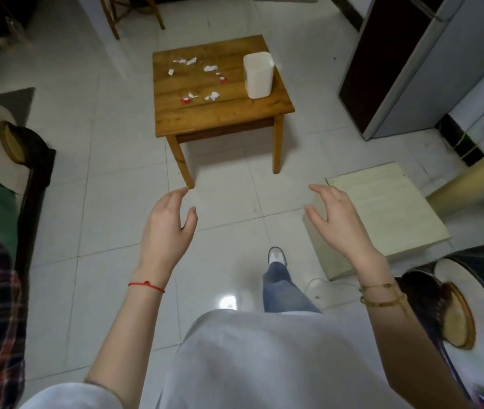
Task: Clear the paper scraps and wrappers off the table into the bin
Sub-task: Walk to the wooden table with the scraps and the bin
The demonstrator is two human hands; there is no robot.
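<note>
A small wooden table (223, 113) stands ahead on the tiled floor. Several white and red paper scraps (211, 96) and wrapper bits (187, 99) lie scattered over its top. A white bin (258, 75) stands upright on the table's right side, apart from the scraps. My left hand (168, 228) and my right hand (339, 219) are held out in front of me over the floor, well short of the table. Both hands hold nothing and their fingers are spread.
A cream flat box (388, 214) lies on the floor at the right. A grey cabinet (429, 72) stands at the far right. Dark wooden armchairs (28, 160) flank both sides. A wooden chair (128, 13) stands beyond the table.
</note>
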